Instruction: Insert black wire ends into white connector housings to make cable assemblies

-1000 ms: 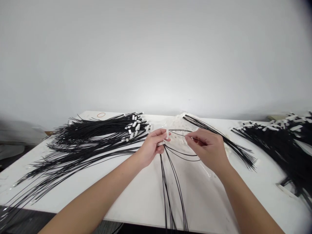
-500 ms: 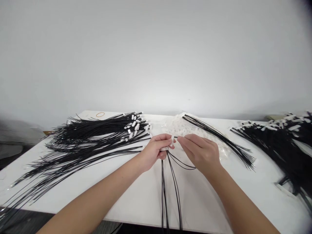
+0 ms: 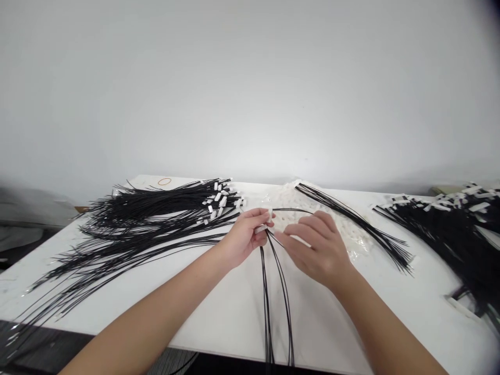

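Wires in fuller view beside connector

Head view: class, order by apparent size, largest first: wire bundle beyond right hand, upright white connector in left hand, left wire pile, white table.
1. White table
2. Left wire pile
3. Wire bundle
4. Upright white connector

From far off, I see the left hand pinch small white bits with black wires hanging down. The right hand is curled close by. A big wire pile lies on the white table.
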A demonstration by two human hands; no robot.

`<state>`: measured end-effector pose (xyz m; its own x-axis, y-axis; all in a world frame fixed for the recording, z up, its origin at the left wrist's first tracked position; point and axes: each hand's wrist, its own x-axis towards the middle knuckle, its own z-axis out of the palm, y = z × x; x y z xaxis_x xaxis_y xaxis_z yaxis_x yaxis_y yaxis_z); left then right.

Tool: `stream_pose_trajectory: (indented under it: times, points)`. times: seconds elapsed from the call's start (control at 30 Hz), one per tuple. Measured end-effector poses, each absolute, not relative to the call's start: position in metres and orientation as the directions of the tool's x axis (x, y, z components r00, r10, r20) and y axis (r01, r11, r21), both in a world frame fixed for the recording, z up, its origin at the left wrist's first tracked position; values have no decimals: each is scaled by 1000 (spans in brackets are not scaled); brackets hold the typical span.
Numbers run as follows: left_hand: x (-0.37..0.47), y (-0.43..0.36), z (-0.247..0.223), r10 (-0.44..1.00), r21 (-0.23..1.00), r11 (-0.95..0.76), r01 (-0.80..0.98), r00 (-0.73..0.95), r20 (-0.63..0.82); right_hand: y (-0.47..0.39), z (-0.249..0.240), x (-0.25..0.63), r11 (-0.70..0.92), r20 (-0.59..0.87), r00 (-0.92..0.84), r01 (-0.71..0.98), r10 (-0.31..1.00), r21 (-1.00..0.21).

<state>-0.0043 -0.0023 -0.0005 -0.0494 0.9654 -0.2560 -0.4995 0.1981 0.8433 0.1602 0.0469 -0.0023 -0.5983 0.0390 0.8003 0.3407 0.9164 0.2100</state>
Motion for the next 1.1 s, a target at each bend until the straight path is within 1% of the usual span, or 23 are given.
stream_pose_trajectory:
  times: [0.07,0.13,0.33,0.63,0.9,1.1]
  points:
    - [-6,-1,-2,967,838,172,-517,-75,-245,44,-6,157,935,751,-660,281,24,217]
    - [-7,-1,-3,969,835,155,-528,-84,-233,43,-10,155,936,718,-696,266,21,230]
    - [-7,-1,-4,971,836,150,-528,-83,-226,49,-18,155,941,702,-711,266,46,208]
    - [-7,0,-4,967,828,168,-535,-72,-243,51,-15,155,952,725,-687,248,44,178]
    - [-7,1,-4,972,829,154,-538,-66,-224,52,-18,157,956,737,-674,244,47,163]
    - [-6,1,-2,968,830,167,-532,-70,-240,53,-21,155,964,774,-629,243,71,109]
